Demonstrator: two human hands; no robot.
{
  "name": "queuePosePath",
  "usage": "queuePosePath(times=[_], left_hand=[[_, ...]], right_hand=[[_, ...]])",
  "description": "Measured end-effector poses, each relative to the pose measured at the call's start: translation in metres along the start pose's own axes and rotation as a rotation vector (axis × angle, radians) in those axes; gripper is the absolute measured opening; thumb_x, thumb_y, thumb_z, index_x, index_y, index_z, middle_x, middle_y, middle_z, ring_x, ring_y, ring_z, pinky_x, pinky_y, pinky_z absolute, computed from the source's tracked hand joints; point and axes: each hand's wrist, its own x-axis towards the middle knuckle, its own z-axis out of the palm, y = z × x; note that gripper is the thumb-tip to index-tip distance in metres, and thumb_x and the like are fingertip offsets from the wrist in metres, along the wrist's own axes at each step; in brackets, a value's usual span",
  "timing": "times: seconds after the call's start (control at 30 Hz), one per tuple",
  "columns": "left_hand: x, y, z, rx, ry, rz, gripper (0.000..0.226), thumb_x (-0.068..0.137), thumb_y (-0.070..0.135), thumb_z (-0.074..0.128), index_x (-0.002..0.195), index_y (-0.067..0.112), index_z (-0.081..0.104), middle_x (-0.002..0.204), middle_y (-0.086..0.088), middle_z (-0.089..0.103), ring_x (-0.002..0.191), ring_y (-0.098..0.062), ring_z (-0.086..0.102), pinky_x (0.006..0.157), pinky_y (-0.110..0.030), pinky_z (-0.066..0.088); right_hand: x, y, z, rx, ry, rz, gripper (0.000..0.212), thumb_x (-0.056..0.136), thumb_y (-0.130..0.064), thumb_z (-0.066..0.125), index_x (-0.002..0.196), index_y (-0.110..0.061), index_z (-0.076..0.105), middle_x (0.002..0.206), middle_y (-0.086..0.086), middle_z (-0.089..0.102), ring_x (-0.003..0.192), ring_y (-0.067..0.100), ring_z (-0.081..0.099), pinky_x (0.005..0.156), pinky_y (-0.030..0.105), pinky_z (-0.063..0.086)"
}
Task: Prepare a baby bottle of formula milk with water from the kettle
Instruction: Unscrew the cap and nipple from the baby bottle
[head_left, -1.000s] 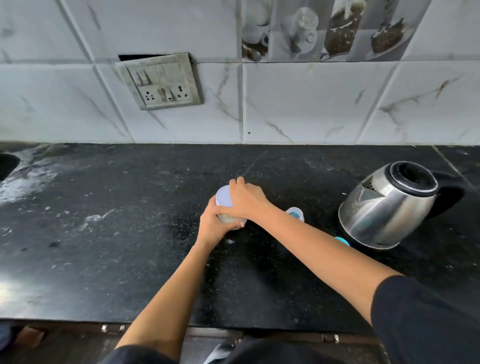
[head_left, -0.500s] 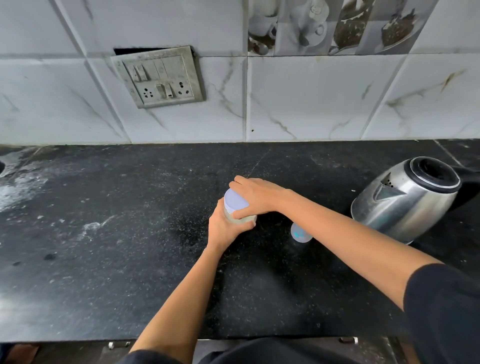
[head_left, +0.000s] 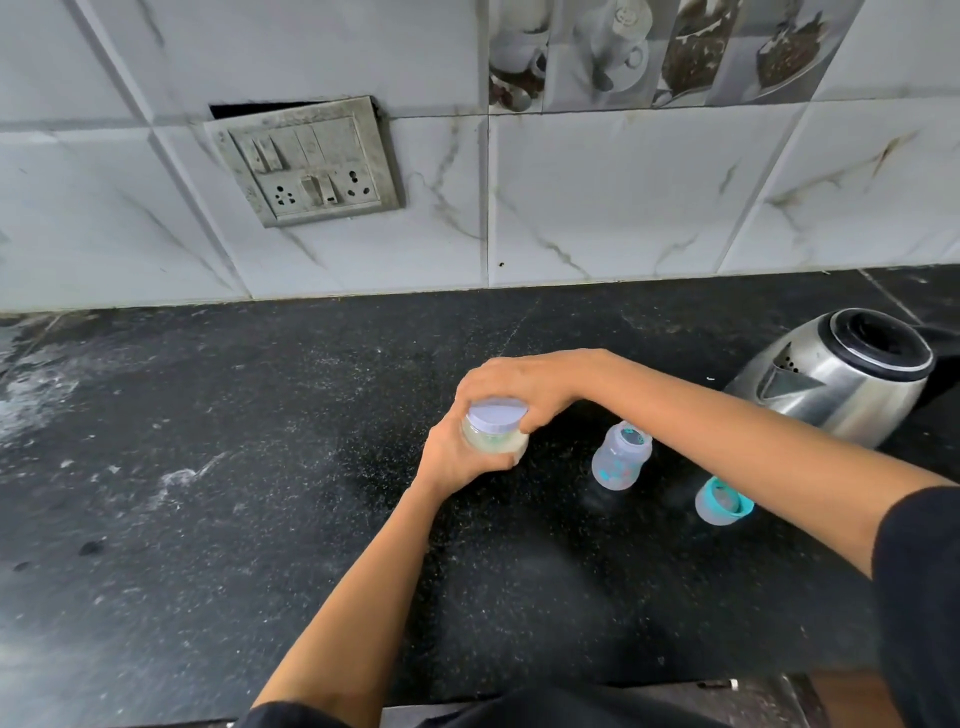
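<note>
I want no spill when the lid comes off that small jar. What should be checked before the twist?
1. Jar body secured: the left hand grips the jar. Ok.
2. Lid gripped: the right hand curls over the lid. Ok.
3. Baby bottle ready: it stands upright and open on the counter, apart from the jar. Ok.
4. Cap out of the way: it lies apart, right of the bottle. Ok.
5. Scoop at hand: none in view. Cannot tell.
6. Water in the kettle: inside not visible. Cannot tell.
</note>
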Motion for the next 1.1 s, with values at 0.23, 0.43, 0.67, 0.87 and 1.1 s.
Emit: queuePosePath(times=[0.23,0.43,0.67,0.87,1.1], left_hand=[[0.006,-0.006,-0.001,0.044,-0.031,-0.025,0.081,0.052,0.04,0.086,0.121,0.036,0.044,0.111,0.016,0.06,0.102,-0.006,0.059,0.083,-0.028,0.05],[0.006,-0.004,-0.006,0.053,-0.038,0.038,0.074,0.056,0.033,0.088,0.116,0.034,0.045,0.109,0.015,0.059,0.101,-0.01,0.059,0.085,-0.027,0.048],[0.0,-0.003,-0.005,-0.015,-0.015,0.036,0.085,0.052,0.035,0.089,0.124,0.038,0.045,0.12,0.019,0.056,0.11,-0.002,0.053,0.093,-0.021,0.039],[-0.007,-0.011,-0.006,-0.102,0.03,0.135,0.092,0.053,0.035,0.091,0.127,0.044,0.038,0.128,0.025,0.05,0.116,0.012,0.045,0.09,-0.004,0.034],[-0.007,-0.005,0.0,-0.155,0.106,0.205,0.08,0.059,0.04,0.086,0.129,0.026,0.049,0.123,0.018,0.058,0.114,0.003,0.052,0.091,-0.008,0.038]], right_hand=[[0.018,-0.029,-0.006,-0.336,-0.084,0.437,0.067,0.083,-0.058,0.057,0.133,-0.017,0.042,0.125,0.01,0.048,0.094,0.029,0.055,0.064,0.036,0.041],[0.009,-0.016,-0.021,-0.277,-0.015,0.034,0.062,0.066,-0.004,0.072,0.116,-0.027,0.044,0.121,-0.005,0.034,0.106,0.023,0.039,0.065,0.037,0.049],[-0.029,0.036,-0.015,0.274,0.406,0.428,0.064,0.067,-0.022,0.081,0.107,-0.02,0.031,0.111,0.002,0.038,0.091,0.019,0.045,0.062,0.026,0.04],[-0.042,0.083,0.046,0.445,0.335,0.676,0.061,0.069,-0.031,0.081,0.108,-0.022,0.036,0.116,0.007,0.046,0.098,0.022,0.048,0.072,0.034,0.043],[-0.044,0.093,0.066,0.42,0.159,0.723,0.066,0.07,-0.022,0.083,0.119,-0.022,0.039,0.125,0.008,0.048,0.102,0.022,0.049,0.078,0.034,0.044]])
